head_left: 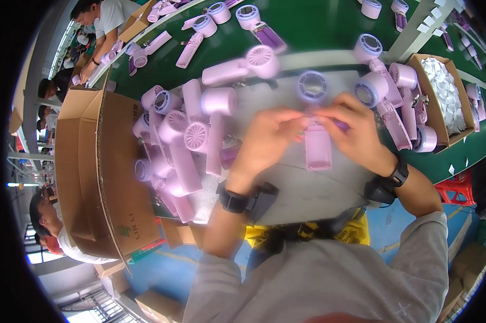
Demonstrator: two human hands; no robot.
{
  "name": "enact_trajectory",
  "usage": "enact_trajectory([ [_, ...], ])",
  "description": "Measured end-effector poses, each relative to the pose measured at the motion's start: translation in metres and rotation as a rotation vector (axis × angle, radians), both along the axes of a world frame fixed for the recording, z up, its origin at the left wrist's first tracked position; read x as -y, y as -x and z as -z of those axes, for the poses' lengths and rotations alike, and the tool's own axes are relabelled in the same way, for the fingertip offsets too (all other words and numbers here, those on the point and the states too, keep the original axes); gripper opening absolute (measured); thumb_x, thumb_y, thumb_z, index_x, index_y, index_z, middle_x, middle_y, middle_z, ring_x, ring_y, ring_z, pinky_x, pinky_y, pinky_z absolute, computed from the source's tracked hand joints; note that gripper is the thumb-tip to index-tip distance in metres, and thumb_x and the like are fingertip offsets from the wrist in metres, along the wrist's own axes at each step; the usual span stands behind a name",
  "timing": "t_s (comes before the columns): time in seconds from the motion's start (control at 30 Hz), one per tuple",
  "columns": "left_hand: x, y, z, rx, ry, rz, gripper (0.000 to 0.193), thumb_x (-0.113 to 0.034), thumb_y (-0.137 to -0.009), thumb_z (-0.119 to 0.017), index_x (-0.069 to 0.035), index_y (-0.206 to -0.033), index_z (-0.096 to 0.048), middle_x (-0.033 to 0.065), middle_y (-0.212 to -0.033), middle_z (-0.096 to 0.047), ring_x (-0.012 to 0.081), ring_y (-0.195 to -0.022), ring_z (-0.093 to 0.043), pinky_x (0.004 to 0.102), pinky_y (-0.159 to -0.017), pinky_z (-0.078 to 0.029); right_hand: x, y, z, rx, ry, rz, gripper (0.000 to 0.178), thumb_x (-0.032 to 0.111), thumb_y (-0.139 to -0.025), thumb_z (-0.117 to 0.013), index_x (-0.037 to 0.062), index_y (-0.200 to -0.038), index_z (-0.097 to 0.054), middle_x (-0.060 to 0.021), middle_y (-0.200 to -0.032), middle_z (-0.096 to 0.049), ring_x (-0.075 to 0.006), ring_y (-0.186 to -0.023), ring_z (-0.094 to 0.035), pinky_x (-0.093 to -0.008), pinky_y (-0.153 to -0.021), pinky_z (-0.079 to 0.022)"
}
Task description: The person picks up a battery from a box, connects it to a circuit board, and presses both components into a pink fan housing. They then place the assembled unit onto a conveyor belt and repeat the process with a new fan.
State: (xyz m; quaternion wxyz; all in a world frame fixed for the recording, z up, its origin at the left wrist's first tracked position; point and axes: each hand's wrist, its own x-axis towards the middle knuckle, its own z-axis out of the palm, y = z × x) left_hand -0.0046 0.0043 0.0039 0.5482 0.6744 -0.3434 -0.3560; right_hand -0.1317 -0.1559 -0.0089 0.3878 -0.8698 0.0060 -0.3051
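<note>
Both hands, the left hand (pixel 267 134) and right hand (pixel 353 126), pinch together on a lilac dryer shell (pixel 317 141) held over the grey mat (pixel 302 188), where blurred, crowded fingers could probably slip and drop it.

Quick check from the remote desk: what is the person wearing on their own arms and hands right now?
Both hands are bare, no gloves. The left hand has a black band at the wrist with a black boxy device attached beside it. The right hand has a black watch-like band, also with a dark device beside it. Grey sleeves are pushed up, leaving the forearms uncovered.
</note>
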Motion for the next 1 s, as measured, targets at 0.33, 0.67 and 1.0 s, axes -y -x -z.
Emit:
enact_trajectory([
  [0.33,0.001,0.001,0.000,0.016,-0.030,-0.015,0.017,-0.010,-0.093,-0.063,0.006,-0.099,-0.065,0.0073,-0.089,-0.067,0.0144,-0.077,-0.065,0.0273,-0.070,-0.053,0.003,0.004,0.001,-0.138,0.055,-0.198,0.013,0.002,-0.077,-0.074,0.0021,-0.089,-0.068,-0.0075,-0.082,-0.055,-0.0208,-0.066,-0.056,-0.0303,-0.056,-0.044],
  [0.67,0.000,-0.005,0.004,-0.057,-0.022,0.041,0.013,-0.008,-0.093,-0.062,0.005,-0.097,-0.064,0.0074,-0.089,-0.066,0.0141,-0.078,-0.064,0.0270,-0.071,-0.052,0.003,0.002,0.002,-0.105,-0.068,-0.159,0.012,0.003,-0.077,-0.075,0.0013,-0.086,-0.067,-0.0076,-0.083,-0.055,-0.0195,-0.070,-0.055,-0.0298,-0.058,-0.043],
  [1.0,-0.003,-0.008,-0.006,-0.031,-0.036,0.091,0.028,0.004,-0.083,-0.069,0.001,-0.111,-0.063,0.0001,-0.091,-0.064,0.0055,-0.079,-0.057,0.0202,-0.068,-0.046,0.007,-0.002,0.005,-0.114,-0.111,-0.181,0.010,0.002,-0.078,-0.073,0.0008,-0.085,-0.066,-0.0069,-0.085,-0.053,-0.0187,-0.073,-0.054,-0.0293,-0.062,-0.042],
])
